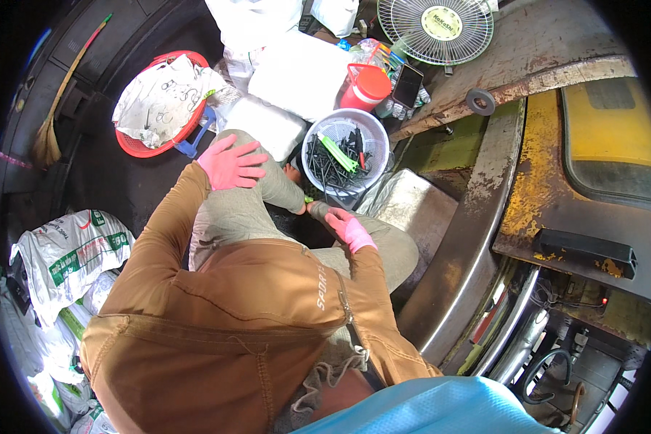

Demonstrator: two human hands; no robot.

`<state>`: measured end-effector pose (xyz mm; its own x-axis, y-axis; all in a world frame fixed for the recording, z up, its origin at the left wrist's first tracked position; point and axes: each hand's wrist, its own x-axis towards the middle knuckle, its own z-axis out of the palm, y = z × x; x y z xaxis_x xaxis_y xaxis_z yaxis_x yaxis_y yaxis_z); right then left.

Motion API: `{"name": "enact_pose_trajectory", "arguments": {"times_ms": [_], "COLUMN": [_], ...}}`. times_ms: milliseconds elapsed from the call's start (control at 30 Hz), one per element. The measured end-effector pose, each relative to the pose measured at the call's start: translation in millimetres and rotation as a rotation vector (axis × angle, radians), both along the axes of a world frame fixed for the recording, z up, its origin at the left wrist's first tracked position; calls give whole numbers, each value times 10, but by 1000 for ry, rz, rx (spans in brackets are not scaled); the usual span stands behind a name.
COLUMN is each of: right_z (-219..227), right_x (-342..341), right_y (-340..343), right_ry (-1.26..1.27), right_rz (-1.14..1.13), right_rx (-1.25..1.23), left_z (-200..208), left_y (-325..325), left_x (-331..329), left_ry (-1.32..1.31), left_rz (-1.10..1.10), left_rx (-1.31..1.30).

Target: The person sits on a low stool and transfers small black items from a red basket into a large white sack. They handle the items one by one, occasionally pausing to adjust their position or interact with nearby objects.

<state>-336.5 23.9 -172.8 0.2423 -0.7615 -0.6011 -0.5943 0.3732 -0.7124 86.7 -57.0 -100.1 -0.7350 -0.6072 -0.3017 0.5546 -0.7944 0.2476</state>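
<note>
My left hand (pixel 233 162), in a pink glove, lies on my left knee with its fingers spread and nothing in it. The right hand (pixel 349 228), also gloved in pink, rests on my right thigh. Its fingers are stretched out, and nothing shows in them. Beyond that hand stands a round pale basket (pixel 312 176) holding many thin black pieces (pixel 324 168). On top of them lie a bright green long item (pixel 338 153) and a slim black-and-red tool (pixel 360 148); their exact kinds I cannot make out.
A red basket (pixel 129 147) covered by a white sack stands at far left. White sacks (pixel 300 76), a red jug (pixel 369 88), a phone (pixel 408 85) and a fan (pixel 435 32) are ahead. A worn yellow machine (pixel 532 210) fills the right side; filled bags (pixel 69 260) lie left.
</note>
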Motion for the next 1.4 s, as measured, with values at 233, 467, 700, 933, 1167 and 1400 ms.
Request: {"name": "enact_pose_trajectory", "arguments": {"times_ms": [233,467,700,933,1167,1400], "right_z": [88,121,1,-14,24,-17], "right_x": [27,32,6,12,22,-2], "right_y": [-7,16,10,-4,-11,-20], "right_ry": [48,23,-2,-10,22,45], "right_rz": [4,-8,-12,2,27,27], "right_rx": [0,-7,-9,5,-24,-19], "left_z": [-10,-20,-18,-38,-64,-70], "left_y": [-4,5,-9,-7,-13,-18], "left_x": [5,19,21,35,38,38], "left_ry": [18,32,40,49,58,57], "left_rz": [-1,4,-1,-10,-7,0], "left_rx": [2,3,2,-16,-10,4]}}
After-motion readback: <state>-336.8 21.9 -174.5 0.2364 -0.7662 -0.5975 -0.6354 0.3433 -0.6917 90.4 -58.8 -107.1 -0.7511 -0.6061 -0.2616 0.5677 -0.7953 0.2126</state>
